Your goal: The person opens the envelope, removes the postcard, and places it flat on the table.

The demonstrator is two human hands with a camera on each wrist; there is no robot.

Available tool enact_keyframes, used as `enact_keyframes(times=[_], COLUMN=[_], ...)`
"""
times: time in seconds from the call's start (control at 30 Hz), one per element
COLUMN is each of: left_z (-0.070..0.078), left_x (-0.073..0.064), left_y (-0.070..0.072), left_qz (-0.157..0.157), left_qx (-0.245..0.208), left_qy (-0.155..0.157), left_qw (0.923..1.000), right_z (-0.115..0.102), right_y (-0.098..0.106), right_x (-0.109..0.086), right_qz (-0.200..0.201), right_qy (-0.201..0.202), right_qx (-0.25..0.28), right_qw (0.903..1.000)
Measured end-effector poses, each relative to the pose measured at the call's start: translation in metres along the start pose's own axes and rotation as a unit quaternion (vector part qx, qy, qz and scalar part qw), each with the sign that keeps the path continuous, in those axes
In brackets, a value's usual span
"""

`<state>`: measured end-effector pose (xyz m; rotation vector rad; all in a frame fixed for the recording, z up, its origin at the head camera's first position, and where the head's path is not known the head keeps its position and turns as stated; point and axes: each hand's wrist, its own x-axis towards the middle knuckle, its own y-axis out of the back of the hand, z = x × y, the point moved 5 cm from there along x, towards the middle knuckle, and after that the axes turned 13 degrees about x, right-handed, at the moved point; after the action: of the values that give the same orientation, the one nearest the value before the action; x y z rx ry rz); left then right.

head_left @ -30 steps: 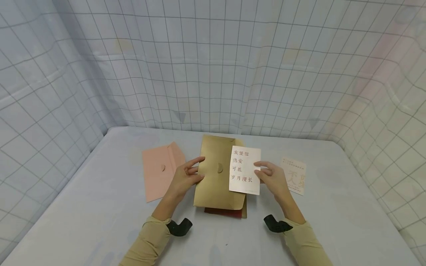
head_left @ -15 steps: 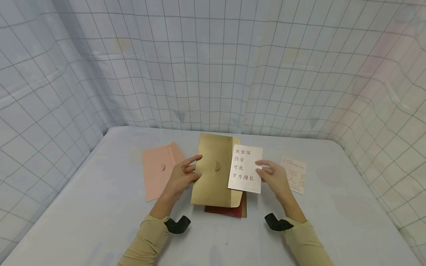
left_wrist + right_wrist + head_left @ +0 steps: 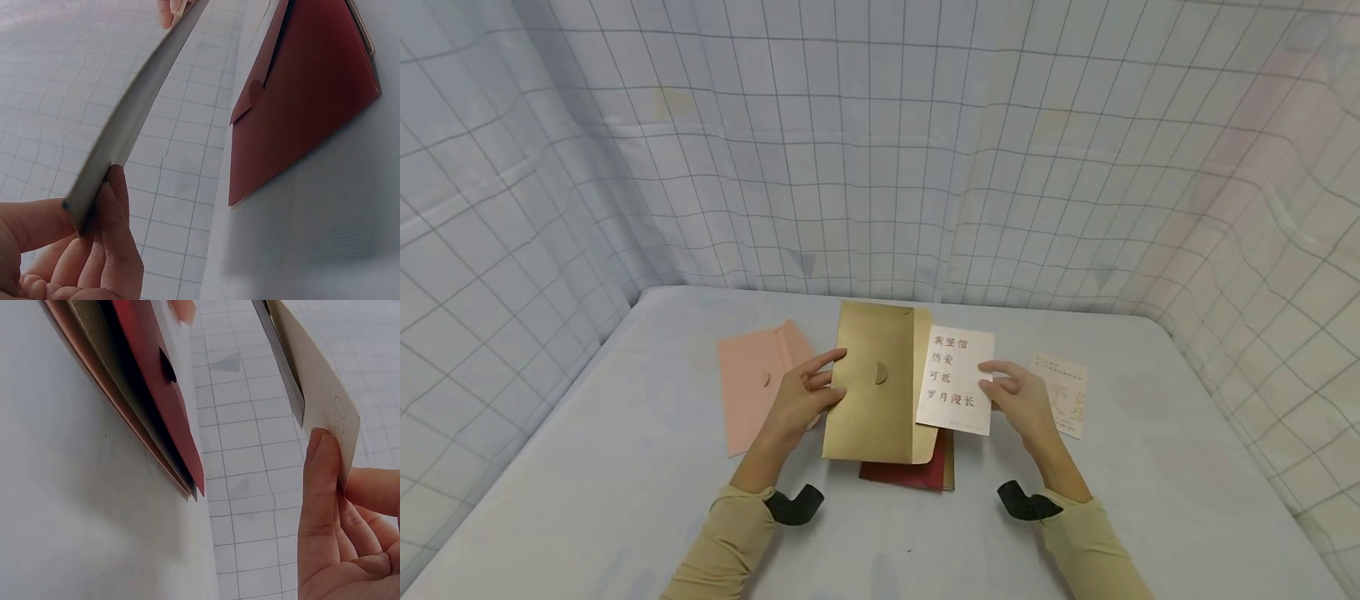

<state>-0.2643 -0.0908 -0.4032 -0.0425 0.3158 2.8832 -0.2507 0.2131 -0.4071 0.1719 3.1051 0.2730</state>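
Note:
My left hand (image 3: 797, 402) pinches the left edge of a gold envelope (image 3: 871, 392), thumb on one face and fingers on the other. The envelope is held above the table, its flap open toward the right and a half-round notch in its middle. My right hand (image 3: 1024, 402) pinches the right edge of a white card (image 3: 957, 379) printed with Chinese characters. The card's left side overlaps the envelope's flap in the head view. In the right wrist view the card (image 3: 325, 381) shows close against the envelope. A red envelope (image 3: 300, 106) lies below the gold one, partly hidden.
On the table's left lies a pink envelope (image 3: 748, 387), partly behind my left hand. A pale card with gold characters (image 3: 1067, 387) lies at right, partly behind my right hand. Another gold edge (image 3: 950, 467) shows beneath the red envelope. Grid-patterned cloth (image 3: 880, 150) surrounds the table.
My left hand has moved the gold envelope a little to the left, baring more of its flap and of the red envelope below. The white card has shifted slightly right.

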Motion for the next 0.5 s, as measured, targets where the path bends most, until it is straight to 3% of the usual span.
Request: enact_keyframes(times=[0.5], left_z=[-0.0038], left_x=[0.0011], left_y=[0.0051], left_qz=[0.019], left_qx=[0.005], left_qy=[0.016], left_qw=[0.9997], right_z=[-0.0018], right_y=[0.0054], right_x=[0.001], right_qz=[0.004], right_qy=[0.008], right_qx=[-0.003], right_qw=[1.0])
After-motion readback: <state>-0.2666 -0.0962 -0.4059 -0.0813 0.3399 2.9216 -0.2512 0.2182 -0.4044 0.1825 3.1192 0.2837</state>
